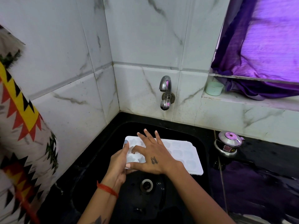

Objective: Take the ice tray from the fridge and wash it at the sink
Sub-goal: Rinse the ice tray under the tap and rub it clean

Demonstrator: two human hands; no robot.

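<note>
A white ice tray [182, 154] with round hollows is held over the black sink [203, 147], above the drain [146, 185]. My left hand [119, 164] grips the tray's left edge, thumb on top. My right hand [153, 156] lies flat on the tray's upper face with fingers spread, covering its left half. The steel tap [165, 92] sticks out of the wall behind the sink; no water runs from it.
A black counter [258, 159] surrounds the sink. A small steel pot with a lid [228, 143] stands to the right. A pale green cup [214, 88] sits on the window ledge under a purple curtain [262, 50]. A patterned cloth [21, 126] hangs on the left.
</note>
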